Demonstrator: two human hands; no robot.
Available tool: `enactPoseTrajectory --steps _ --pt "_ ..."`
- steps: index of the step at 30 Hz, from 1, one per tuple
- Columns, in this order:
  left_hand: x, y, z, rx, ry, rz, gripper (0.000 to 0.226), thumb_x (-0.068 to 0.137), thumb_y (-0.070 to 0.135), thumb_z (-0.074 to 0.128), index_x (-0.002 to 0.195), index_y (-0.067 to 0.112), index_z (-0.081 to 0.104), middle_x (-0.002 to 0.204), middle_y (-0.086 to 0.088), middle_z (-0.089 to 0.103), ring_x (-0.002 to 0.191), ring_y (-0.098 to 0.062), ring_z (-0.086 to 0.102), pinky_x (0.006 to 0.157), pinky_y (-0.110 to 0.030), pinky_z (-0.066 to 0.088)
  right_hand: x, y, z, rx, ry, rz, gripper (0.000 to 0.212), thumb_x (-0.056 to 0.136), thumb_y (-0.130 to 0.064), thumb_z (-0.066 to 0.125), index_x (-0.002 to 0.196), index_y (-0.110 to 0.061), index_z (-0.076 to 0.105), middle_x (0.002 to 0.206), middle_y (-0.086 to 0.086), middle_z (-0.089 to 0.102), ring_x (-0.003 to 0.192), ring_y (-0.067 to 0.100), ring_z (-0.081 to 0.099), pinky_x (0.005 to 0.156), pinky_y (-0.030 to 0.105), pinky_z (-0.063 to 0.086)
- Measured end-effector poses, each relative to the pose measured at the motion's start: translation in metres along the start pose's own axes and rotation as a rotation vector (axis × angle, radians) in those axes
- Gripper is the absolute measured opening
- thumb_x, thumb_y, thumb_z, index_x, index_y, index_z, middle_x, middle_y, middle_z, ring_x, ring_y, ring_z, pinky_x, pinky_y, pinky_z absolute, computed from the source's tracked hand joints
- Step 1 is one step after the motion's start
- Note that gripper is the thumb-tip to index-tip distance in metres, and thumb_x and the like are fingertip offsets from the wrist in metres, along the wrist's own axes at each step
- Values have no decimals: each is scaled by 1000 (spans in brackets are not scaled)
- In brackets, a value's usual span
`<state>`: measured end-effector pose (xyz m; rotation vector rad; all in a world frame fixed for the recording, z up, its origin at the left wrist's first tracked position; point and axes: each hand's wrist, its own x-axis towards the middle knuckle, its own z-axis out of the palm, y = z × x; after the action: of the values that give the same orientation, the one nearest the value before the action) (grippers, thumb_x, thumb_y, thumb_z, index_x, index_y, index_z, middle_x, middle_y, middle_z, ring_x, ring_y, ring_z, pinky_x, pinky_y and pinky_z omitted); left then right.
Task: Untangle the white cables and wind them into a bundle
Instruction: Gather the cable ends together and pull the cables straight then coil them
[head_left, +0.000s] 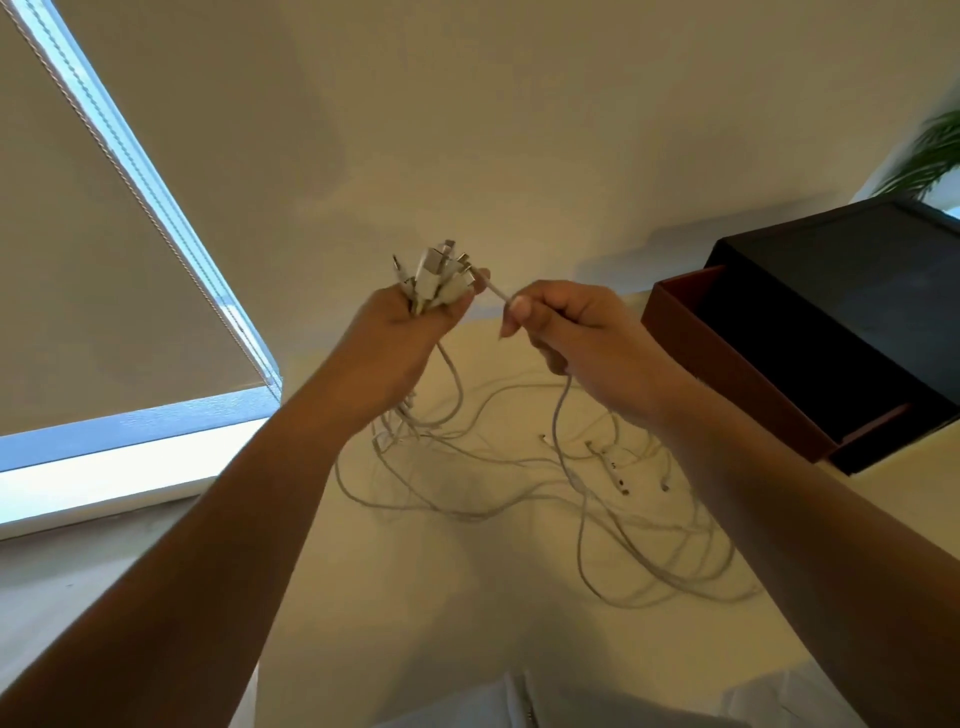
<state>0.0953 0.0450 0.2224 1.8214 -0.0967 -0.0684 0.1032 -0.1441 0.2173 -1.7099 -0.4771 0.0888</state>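
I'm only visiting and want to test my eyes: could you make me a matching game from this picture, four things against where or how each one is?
Things:
1. left hand
2. right hand
3. box
4. plant

Descriptions:
A. green, in the top right corner
B. grips a bunch of plug ends
C. dark, standing at the right
D. pinches one cable

Pairs: 1-B, 2-D, 3-C, 4-A

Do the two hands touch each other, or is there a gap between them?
Apart. The head view shows a gap between the left hand and the right hand; only one white cable, pinched by the right hand, bridges it.
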Motion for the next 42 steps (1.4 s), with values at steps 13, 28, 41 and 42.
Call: enactPoseTrajectory --steps 13,28,41,42 --pt "1 17 -6 -406 231 -4 24 102 20 44 81 19 57 61 10 62 43 -3 25 39 -15 18 -9 39 10 -194 -105 83 31 102 -19 41 76 -14 56 57 -10 35 48 2 31 50 12 26" --pt "14 28 -89 -468 481 128 27 104 26 39 80 25 51 59 15 53 42 -5 22 39 -14 20 -73 161 -64 -542 -19 472 34 102 -24 39 71 -16 52 65 1 45 62 15 39 62 29 32" --pt "13 29 -81 -426 518 120 26 103 28 43 78 25 53 59 13 51 42 -3 26 40 -16 19 -62 169 -89 -580 217 669 38 102 -32 38 72 -13 52 69 2 44 58 17 43 58 34 35" --pt "12 29 -78 -416 514 114 26 102 27 44 78 24 54 59 13 52 43 -3 26 41 -16 19 -57 164 -87 -582 236 624 35 103 -29 37 77 -13 53 72 0 44 60 13 42 59 31 31"
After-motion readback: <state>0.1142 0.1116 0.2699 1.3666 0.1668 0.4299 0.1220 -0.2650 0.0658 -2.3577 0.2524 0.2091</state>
